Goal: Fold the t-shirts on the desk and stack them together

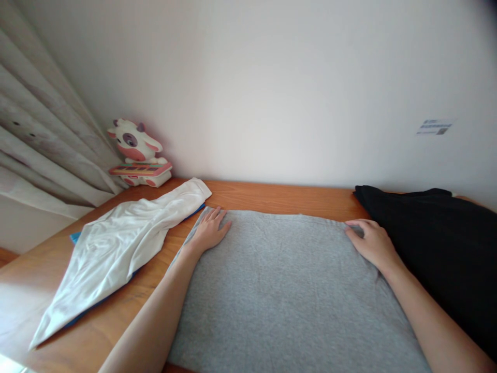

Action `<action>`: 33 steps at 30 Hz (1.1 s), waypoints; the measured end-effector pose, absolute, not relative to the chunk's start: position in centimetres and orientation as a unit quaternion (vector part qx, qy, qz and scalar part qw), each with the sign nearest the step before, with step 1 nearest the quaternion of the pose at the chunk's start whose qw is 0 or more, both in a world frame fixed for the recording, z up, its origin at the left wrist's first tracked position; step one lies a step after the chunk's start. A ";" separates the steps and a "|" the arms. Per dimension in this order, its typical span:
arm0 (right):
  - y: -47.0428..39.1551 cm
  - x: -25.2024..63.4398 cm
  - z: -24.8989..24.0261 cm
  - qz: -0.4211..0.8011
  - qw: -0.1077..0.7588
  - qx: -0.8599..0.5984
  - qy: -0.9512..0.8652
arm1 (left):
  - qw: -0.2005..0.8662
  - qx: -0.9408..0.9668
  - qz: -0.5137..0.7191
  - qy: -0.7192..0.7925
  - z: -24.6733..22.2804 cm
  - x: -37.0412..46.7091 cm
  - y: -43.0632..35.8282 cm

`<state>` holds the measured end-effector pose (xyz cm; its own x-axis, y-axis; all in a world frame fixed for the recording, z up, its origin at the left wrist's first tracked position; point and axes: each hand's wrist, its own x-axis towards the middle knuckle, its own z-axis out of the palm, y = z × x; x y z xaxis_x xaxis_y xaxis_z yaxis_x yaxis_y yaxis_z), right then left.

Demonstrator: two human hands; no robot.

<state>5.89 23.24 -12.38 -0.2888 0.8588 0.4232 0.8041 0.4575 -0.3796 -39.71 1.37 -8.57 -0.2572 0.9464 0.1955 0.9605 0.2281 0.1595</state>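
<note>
Heather-grey garment (287, 290), near-rectangular, lightly creased: spread flat on wood-grained table (272, 197). Left hand (209, 230): fingers apart, palm down, far left corner. Right hand (370, 241): thumb and forefinger curved at far right corner; cannot tell whether pinching. White garment (128, 233), rumpled: left. Black garment (435, 243): right.

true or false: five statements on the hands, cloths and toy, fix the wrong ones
1. The person's left hand rests on the grey rectangular cloth. True.
2. The white-and-pink cow-shaped toy stands behind the wrinkled white fabric. True.
3. The white fabric lies right of the grey cloth. False: it lies left.
4. The black fabric lies right of the grey cloth. True.
5. The right hand is at the grey cloth's far left corner. False: far right corner.
</note>
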 end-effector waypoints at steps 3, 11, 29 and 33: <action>23.3 5.9 -12.4 0.049 0.295 -0.517 -0.802 | 0.023 -0.606 -0.128 -0.785 -8.7 -39.7 1.4; 22.1 5.1 -10.9 0.013 0.278 -0.531 -0.800 | 0.101 -0.484 -0.152 -0.856 -7.0 -37.7 1.2; 16.9 2.2 -9.2 0.075 0.282 -0.483 -0.826 | 0.046 -0.548 -0.150 -0.821 -8.0 -39.2 2.5; 15.1 2.4 -8.7 0.089 0.272 -0.506 -0.813 | 0.052 -0.568 -0.163 -0.805 -7.8 -38.9 2.5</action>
<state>2.42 15.12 -8.75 -0.3396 0.8725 0.3514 0.7753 0.4711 -0.4207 -38.92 2.52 -7.82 -0.3503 0.8973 0.2687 0.9312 0.3026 0.2033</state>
